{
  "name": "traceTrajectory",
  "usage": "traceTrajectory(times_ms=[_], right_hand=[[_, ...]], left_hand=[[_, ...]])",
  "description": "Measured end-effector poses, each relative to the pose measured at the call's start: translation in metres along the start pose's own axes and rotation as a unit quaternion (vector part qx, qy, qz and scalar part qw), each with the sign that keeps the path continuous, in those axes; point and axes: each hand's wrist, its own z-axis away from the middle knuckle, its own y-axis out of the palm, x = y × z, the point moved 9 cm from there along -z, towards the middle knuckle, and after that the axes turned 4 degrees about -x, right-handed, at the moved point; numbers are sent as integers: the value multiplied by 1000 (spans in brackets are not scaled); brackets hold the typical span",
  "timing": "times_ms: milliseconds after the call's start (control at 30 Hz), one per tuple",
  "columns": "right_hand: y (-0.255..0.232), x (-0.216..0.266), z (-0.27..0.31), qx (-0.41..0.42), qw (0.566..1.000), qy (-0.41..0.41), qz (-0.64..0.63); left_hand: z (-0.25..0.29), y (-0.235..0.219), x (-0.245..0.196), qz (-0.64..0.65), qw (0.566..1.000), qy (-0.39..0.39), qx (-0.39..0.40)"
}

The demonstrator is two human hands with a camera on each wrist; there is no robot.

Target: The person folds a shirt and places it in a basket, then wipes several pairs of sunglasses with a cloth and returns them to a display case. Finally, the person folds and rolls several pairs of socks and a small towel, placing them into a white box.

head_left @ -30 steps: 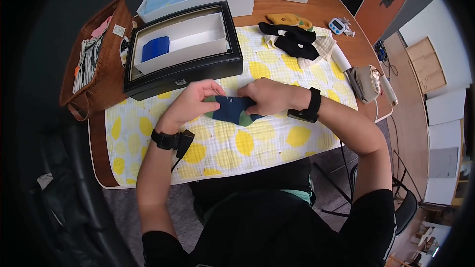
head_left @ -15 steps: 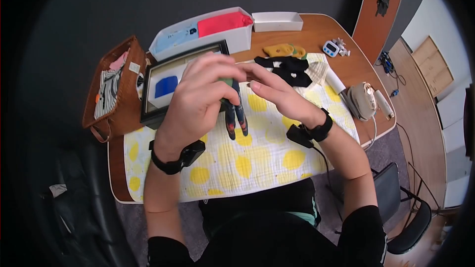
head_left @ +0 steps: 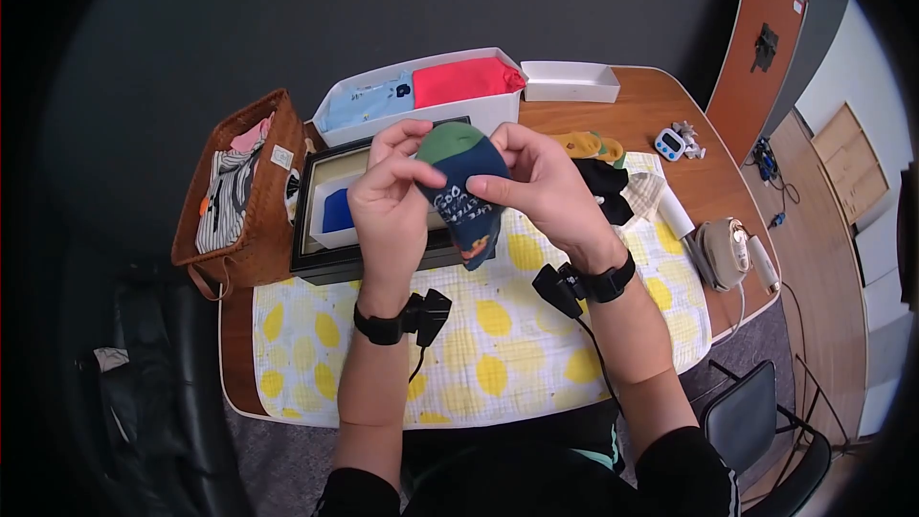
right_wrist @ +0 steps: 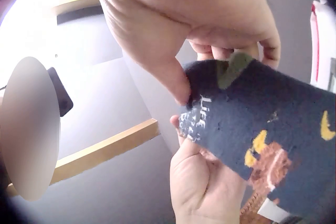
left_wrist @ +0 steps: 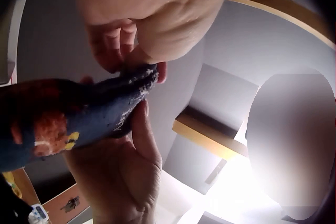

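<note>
The left hand (head_left: 391, 211) and right hand (head_left: 550, 193) pinch a sock (head_left: 461, 165), fingers curled close on it, and hold it up over the bench (head_left: 643, 101) — green end uppermost. A basket (head_left: 262, 211) stands at the bench's left edge.

A brown wooden surface (head_left: 651, 96) bears a white lemon-print cloth (head_left: 536, 369), brown woven basket (head_left: 270, 206), shallow white box (head_left: 571, 93) and blue-and-white timer (head_left: 669, 144).

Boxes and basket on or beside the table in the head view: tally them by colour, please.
White: 3 (large box, small box, inner box)
Black: 1 (wide box)
Brown: 1 (wicker basket)
Total: 5
</note>
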Motion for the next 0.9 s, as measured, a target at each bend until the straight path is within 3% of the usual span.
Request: traceTrajectory(times_ms=[33, 100, 133, 167, 233, 300, 367, 433, 500, 567, 633, 700, 867, 900], right_hand=[[-1, -3, 1, -7, 1000, -4, -7], [-6, 0, 3, -82, 996, -23, -3], [-12, 0, 2, -99, 994, -55, 7], [-19, 3, 4, -131, 987, -87, 20], [-32, 14, 6, -188, 970, -149, 30], [-45, 14, 6, -231, 963, -139, -29], [-54, 13, 6, -246, 962, -106, -53], [-65, 11, 5, -245, 964, -105, -1], [-72, 8, 1, -241, 963, -106, 50], [-80, 14, 4, -276, 947, -149, 68], [-82, 13, 4, -272, 950, -136, 64], [-82, 6, 2, -239, 965, -97, 51], [-75, 16, 4, -246, 958, -139, 52], [-71, 16, 3, -228, 963, -138, 30]], left_hand=[[2, 4, -4, -2, 1000, -5, -2], [12, 4, 19, 146, 956, -226, -114], [17, 12, 33, 209, 932, -289, -61], [21, 8, 39, 208, 932, -291, -61], [39, 46, 48, 256, 876, -384, 140], [47, 60, 48, 184, 894, -389, 125], [53, 68, 56, 107, 921, -332, 173], [57, 68, 66, 139, 913, -355, 148], [56, 60, 74, 85, 918, -371, 115], [53, 56, 71, 56, 929, -355, 83], [42, 51, 58, 34, 957, -284, 49], [42, 48, 61, 18, 956, -285, 58], [39, 44, 61, 0, 963, -257, 79], [43, 45, 61, -6, 949, -299, 98]])
